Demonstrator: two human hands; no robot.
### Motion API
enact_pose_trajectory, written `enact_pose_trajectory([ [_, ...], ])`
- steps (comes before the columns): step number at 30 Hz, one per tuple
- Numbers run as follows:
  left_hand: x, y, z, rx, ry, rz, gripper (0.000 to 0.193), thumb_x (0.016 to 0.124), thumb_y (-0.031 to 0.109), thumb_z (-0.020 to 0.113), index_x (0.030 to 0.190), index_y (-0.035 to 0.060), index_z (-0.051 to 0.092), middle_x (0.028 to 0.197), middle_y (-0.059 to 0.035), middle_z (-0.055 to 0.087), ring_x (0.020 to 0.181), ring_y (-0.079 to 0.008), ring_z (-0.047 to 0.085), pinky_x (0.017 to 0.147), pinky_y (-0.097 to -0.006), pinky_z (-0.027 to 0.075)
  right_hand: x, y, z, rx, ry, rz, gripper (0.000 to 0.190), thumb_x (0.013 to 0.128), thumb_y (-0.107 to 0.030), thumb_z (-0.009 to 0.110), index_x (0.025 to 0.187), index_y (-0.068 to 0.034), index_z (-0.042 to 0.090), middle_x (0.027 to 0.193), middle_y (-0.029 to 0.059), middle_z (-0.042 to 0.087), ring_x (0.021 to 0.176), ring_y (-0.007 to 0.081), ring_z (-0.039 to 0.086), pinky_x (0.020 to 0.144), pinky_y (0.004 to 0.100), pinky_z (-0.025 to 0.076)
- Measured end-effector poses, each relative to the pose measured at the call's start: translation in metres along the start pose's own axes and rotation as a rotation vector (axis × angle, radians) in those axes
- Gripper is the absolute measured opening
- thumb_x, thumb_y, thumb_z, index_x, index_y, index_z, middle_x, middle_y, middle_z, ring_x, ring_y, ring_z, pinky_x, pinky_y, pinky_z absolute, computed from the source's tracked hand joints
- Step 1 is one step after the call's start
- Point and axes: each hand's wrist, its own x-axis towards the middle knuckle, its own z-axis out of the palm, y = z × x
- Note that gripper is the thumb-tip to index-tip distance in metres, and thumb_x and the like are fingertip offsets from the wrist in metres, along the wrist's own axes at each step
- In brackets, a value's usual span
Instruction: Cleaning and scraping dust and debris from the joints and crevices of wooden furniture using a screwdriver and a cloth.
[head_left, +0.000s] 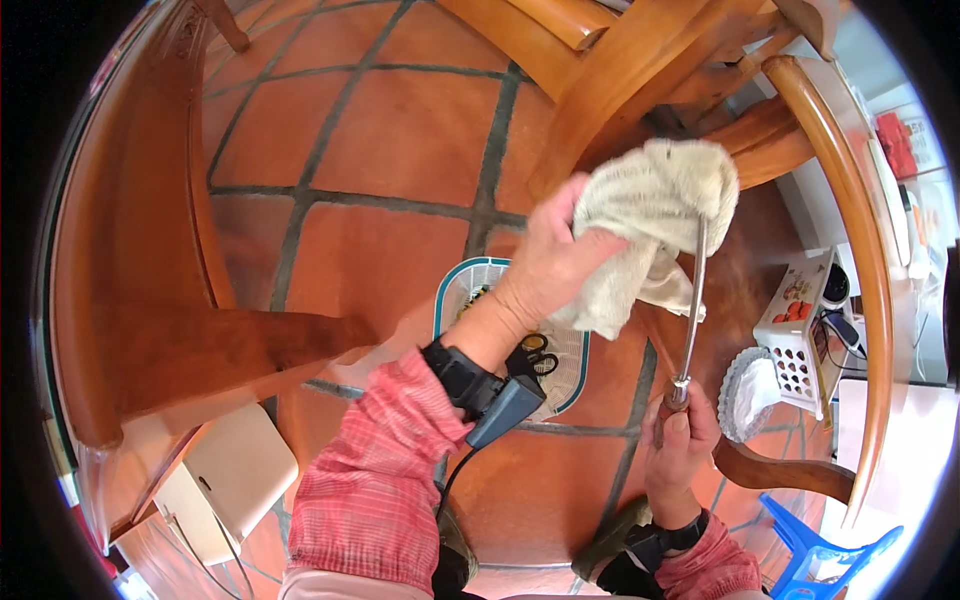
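Observation:
My left hand (559, 262) is closed on a bunched, cream-coloured cloth (645, 199), held above the tiled floor. In my right hand (682, 442) is a screwdriver-like tool with a long metal shaft (697, 292) and a dark reddish handle (667, 416). The shaft points up and away from me, and its far end meets the cloth, where the tip is hidden. Below my left forearm stands a plastic basket (438, 300) with a teal rim, partly covered by the arm. Black-handled scissors (541, 352) lie in it among other small items.
Wooden furniture (622, 82) with a curved armrest (855, 172) stands at the upper right. A wooden piece (142, 225) fills the left side, above a cream box (240, 480). At right are a scalloped dish (739, 405), a white perforated basket (795, 367) and a blue plastic stool (814, 555).

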Motion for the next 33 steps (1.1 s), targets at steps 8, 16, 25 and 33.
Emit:
enact_pose_trajectory([
  [8, 0.032, 0.052, -0.022, -0.173, 0.294, 0.262, 0.044, 0.096, 0.037, 0.042, 0.126, 0.0037, 0.045, 0.12, -0.0095, 0.055, 0.109, -0.0216, 0.054, 0.094, -0.0367, 0.045, 0.017, 0.013, 0.01, -0.541, -0.183, 0.018, 0.029, 0.075, -0.013, 0.071, 0.097, 0.001, 0.058, 0.077, 0.0031, 0.056, 0.064, 0.0089, 0.05, 0.055, 0.0231, 0.041],
  [16, 0.024, 0.076, -0.057, -0.119, 0.442, 0.299, 0.047, 0.098, 0.039, 0.039, 0.124, 0.0, 0.046, 0.12, -0.0114, 0.056, 0.108, -0.0222, 0.055, 0.094, -0.0352, 0.044, -0.022, 0.131, 0.003, -0.681, 0.039, 0.021, 0.025, 0.077, -0.013, 0.069, 0.099, -0.008, 0.06, 0.079, 0.0116, 0.063, 0.069, 0.0293, 0.062, 0.061, 0.0317, 0.049],
  [25, 0.011, 0.103, -0.063, 0.444, 0.411, 0.237, 0.046, 0.094, 0.035, 0.048, 0.115, -0.0054, 0.053, 0.099, -0.0102, 0.061, 0.087, -0.0159, 0.058, 0.076, -0.0284, 0.046, -0.038, 0.136, -0.003, -0.741, -0.111, 0.26, 0.035, 0.076, -0.013, 0.06, 0.111, -0.018, 0.06, 0.082, 0.0131, 0.064, 0.074, 0.0307, 0.064, 0.064, 0.0394, 0.05],
  [33, -0.01, 0.061, -0.062, 0.53, 0.212, -0.037, 0.037, 0.093, 0.031, 0.052, 0.106, -0.0026, 0.059, 0.087, -0.0052, 0.063, 0.075, -0.01, 0.057, 0.067, -0.0249, 0.046, -0.074, 0.089, -0.113, -0.863, -0.474, 0.406, 0.031, 0.077, -0.013, 0.062, 0.107, -0.011, 0.06, 0.085, 0.0153, 0.064, 0.073, 0.0294, 0.063, 0.065, 0.0371, 0.05],
])
